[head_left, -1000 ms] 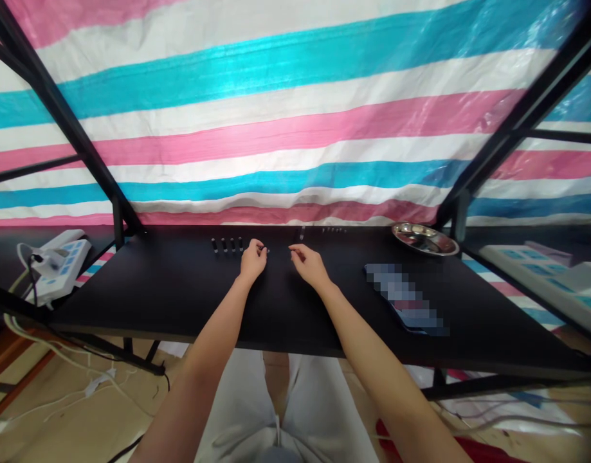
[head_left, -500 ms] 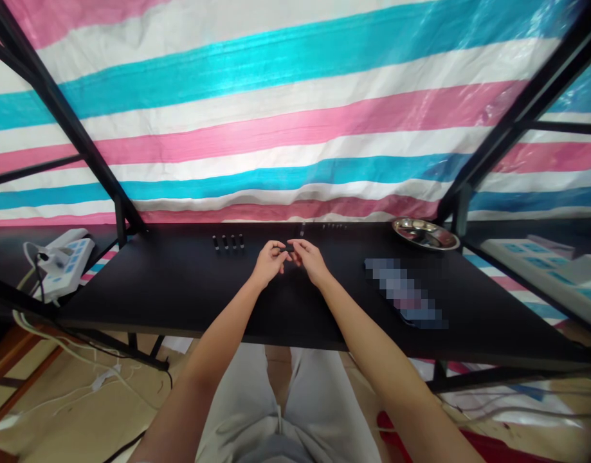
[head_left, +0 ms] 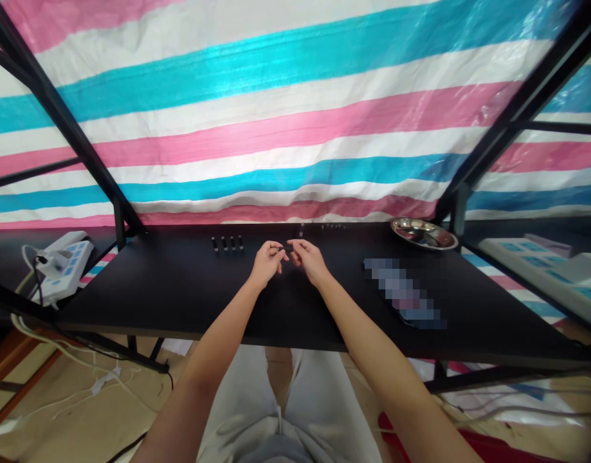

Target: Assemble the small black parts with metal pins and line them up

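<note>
The left hand (head_left: 266, 265) and the right hand (head_left: 309, 262) are close together above the middle of the tabletop (head_left: 179, 289), nearer to its far edge. Between them is a small dark piece (head_left: 286, 249), pinched by the fingertips of both; it seems thin, but the fingers cover much of its shape. To the left, four short black cylinders (head_left: 224, 244) with pale ends make a neat row. Along the far edge are tiny pale pieces (head_left: 333, 226), and a shiny, round metal plate (head_left: 424, 234) rests near the far right corner. The tabletop's surface is black and smooth.
</note>
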### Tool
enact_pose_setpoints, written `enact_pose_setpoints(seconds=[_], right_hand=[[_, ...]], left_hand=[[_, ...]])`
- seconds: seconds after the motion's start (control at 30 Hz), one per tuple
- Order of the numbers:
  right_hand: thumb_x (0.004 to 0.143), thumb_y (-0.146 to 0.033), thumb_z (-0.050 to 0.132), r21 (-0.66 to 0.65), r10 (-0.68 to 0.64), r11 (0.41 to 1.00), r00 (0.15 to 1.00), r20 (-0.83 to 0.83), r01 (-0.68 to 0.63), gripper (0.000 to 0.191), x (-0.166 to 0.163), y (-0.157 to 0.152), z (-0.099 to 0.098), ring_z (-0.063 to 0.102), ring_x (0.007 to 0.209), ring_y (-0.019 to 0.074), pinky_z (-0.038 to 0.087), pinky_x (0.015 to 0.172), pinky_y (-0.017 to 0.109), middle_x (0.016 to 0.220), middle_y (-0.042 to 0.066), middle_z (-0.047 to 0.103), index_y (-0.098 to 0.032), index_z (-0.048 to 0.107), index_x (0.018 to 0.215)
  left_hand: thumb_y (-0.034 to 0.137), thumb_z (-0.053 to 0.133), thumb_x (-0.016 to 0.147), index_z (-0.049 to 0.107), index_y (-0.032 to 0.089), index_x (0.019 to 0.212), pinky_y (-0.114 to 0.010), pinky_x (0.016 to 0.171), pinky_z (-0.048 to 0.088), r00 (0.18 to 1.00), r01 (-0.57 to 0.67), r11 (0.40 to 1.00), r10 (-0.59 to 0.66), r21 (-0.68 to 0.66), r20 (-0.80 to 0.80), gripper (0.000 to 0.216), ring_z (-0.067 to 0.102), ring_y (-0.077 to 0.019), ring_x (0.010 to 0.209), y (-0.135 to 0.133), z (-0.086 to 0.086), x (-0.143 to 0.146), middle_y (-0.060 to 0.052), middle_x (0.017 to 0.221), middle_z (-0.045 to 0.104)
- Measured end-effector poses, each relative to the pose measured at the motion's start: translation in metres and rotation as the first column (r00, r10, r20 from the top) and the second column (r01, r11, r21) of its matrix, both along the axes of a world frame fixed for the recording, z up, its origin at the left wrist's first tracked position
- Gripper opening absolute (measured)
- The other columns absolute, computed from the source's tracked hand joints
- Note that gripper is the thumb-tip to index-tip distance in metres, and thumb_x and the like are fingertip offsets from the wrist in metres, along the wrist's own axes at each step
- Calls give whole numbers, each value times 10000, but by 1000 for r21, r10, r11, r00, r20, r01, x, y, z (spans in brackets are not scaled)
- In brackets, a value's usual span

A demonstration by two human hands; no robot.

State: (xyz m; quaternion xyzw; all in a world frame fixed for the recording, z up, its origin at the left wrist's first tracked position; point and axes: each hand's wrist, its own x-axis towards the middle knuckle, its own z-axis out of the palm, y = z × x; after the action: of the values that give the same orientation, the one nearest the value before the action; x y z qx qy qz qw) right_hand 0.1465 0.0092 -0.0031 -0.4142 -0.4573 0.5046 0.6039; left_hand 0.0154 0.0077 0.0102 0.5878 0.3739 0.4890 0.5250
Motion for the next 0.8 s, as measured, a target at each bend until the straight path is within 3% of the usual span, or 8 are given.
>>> enact_pose_setpoints(seconds=[0.37, 0.6, 0.7, 0.8], right_hand=[[648, -487, 636, 36, -43, 998, 999, -16, 44, 366, 2, 2, -1, 344, 391, 56, 247, 407, 216, 455, -75, 427, -171, 587, 828], [681, -452, 606, 1, -184, 983, 975, -127, 185, 284, 24, 11, -2, 299, 383, 52, 244, 396, 214, 451, -86, 364, -192, 569, 789], [654, -448, 639, 16, -66, 997, 985, -158, 70, 306, 21, 7, 3, 347, 425, 55, 273, 413, 216, 526, -61, 446, -188, 589, 809], [634, -455, 661, 16, 95, 995, 993, -71, -94, 331, 13, 1, 6, 392, 466, 56, 286, 423, 215, 628, -35, 511, -180, 612, 810]], left_hand=[[334, 580, 729, 430, 167, 848, -178, 368, 306, 999, -38, 999, 38, -13, 1, 254, 428, -34, 321, 2, 0, -1, 42, 625, 597], [319, 579, 734, 412, 169, 825, -170, 364, 282, 980, -185, 981, 188, -55, 58, 242, 423, -29, 328, 11, 0, -11, 54, 610, 574], [317, 616, 706, 449, 157, 823, -165, 346, 258, 994, -112, 990, 111, -85, -23, 259, 438, -35, 337, 11, -4, -11, 39, 615, 585], [301, 634, 688, 482, 147, 831, -166, 333, 258, 997, -32, 996, 26, -87, -74, 260, 454, -42, 348, 9, -7, -8, 21, 633, 600]])
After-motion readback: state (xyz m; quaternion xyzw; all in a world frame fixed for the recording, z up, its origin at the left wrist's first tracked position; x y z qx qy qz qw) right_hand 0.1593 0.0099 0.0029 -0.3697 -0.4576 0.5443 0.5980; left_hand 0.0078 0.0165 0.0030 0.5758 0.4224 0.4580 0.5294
